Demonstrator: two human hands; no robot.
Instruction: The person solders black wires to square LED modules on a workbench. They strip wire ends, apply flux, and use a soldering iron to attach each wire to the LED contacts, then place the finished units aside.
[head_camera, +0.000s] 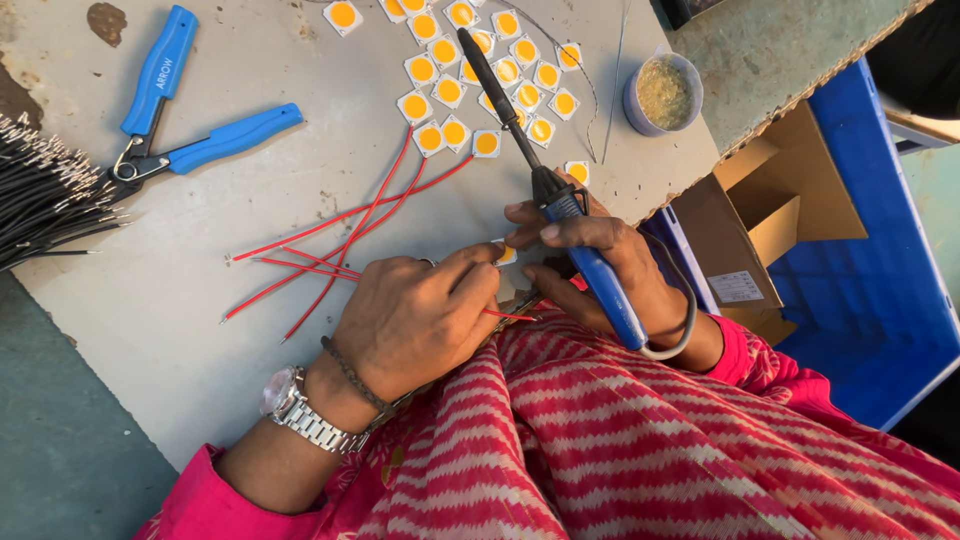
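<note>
Grey tabletop (180, 300) carries loose red wires (330, 235) left of the chip (506, 254), which the left hand (415, 320) pinches flat with a wire, while the right hand (590, 265) closes round the iron (540, 180), its tip raised clear beyond.

A pale grey, scuffed surface (200, 330) carries loose red wires (340, 235) fanned across its middle, a scatter of small white squares with yellow centres (480, 60) toward the top, blue-handled pliers (185, 110) at upper left, a bundle of black wires (45, 190) at the left edge, and a small round pot (663, 95) near the right edge.
</note>
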